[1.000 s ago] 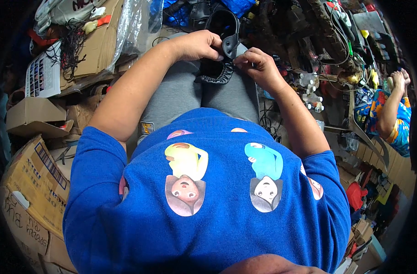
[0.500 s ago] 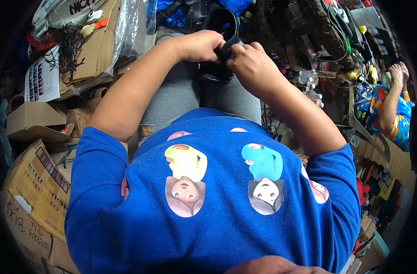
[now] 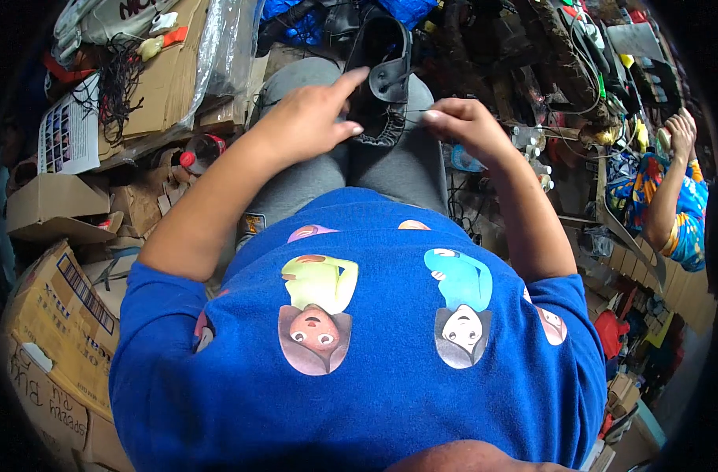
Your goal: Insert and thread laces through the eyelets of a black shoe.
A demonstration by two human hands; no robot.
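Observation:
A black leather shoe rests on my grey-trousered thighs, its dark opening at the far end and a puckered, gathered edge nearest me. My left hand is at the shoe's left side, index finger and thumb spread apart near its edge. To the right of the shoe, my right hand has thumb and forefinger pinched together. A thin dark thread runs from the shoe's gathered edge toward that pinch. Whether the left fingertips touch the leather is hard to tell.
Cardboard boxes and flattened cardboard lie on the left, near a red-capped bottle. Small clear bottles and clutter stand on the right. Another person in a colourful shirt sits at far right.
Both hands were together at the shoe; now they have drawn apart, the right one outward and nearer me with the thread. More of the shoe shows.

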